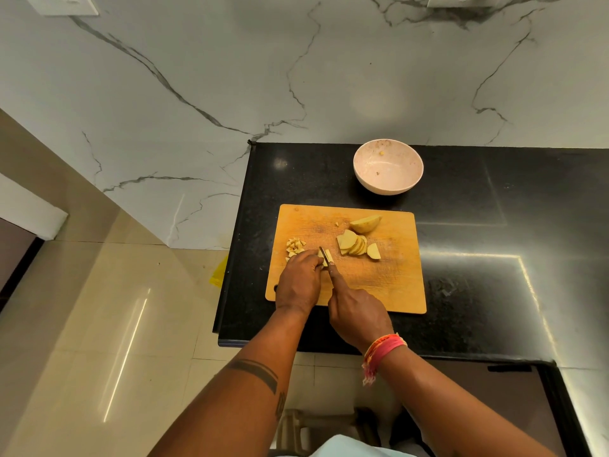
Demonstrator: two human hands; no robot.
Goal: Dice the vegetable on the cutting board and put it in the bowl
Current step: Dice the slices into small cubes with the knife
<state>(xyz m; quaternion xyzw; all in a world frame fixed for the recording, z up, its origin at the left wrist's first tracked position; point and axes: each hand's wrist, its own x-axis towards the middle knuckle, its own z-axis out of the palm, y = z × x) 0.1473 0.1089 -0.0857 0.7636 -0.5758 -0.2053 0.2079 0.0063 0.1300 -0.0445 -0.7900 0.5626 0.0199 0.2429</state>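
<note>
- The vegetable is a potato, and it lies in several lots on the wooden cutting board [389,275]: a small heap of diced pieces [294,247] near the board's left edge, a fan of half-round slices [352,243] in the middle, one more slice [373,251] just right of that fan, and an uncut wedge [365,223] with the skin on, toward the far edge.
- A thin strip of potato [326,257] is under the knife — between the diced heap and the slices.
- The left hand [299,282] rests on the board with its fingers curled down onto that strip, pinning it.
- The right hand [357,313] grips the knife's handle, which is hidden inside the fist; the forefinger lies straight along the back of the blade.
- The knife [324,253] has its dark, narrow blade down on the strip, just beside the left fingertips.
- A pale pink bowl [388,184] stands beyond the board, apart from it, holding only a few tiny scraps.
- Board and bowl sit on a black stone counter [494,258] — a white marbled wall [230,77] rises behind it.
- A red and orange thread band [382,349] circles the right wrist.
</note>
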